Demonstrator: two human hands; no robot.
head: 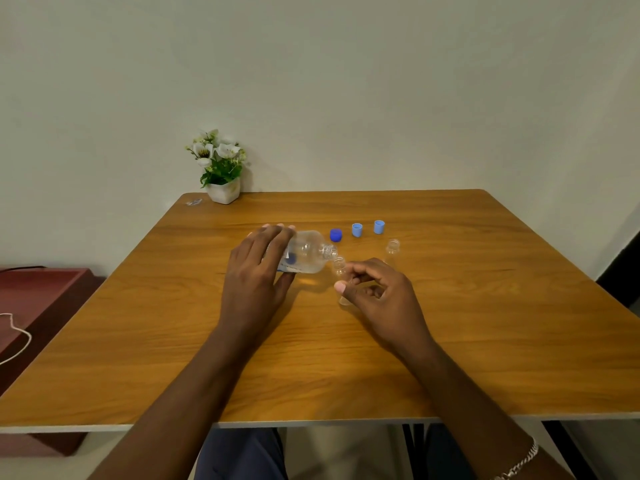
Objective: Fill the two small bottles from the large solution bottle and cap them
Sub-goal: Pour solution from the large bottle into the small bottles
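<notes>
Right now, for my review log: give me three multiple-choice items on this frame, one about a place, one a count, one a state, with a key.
1. Where does the flower pot stand?
A. far left corner of the table
B. near right corner
C. on the floor

2. How many loose caps lie on the table?
A. one
B. three
C. five

3. How is the large bottle held?
A. upright and capped
B. tipped on its side, uncapped
C. lying untouched on the table

Key:
1 A, the pot sits by the wall at the far left.
2 B, one dark blue cap and two light blue caps stand in a row.
3 B, the left hand tilts its open mouth to the small bottle in the right hand; the second small bottle stands apart.
</notes>
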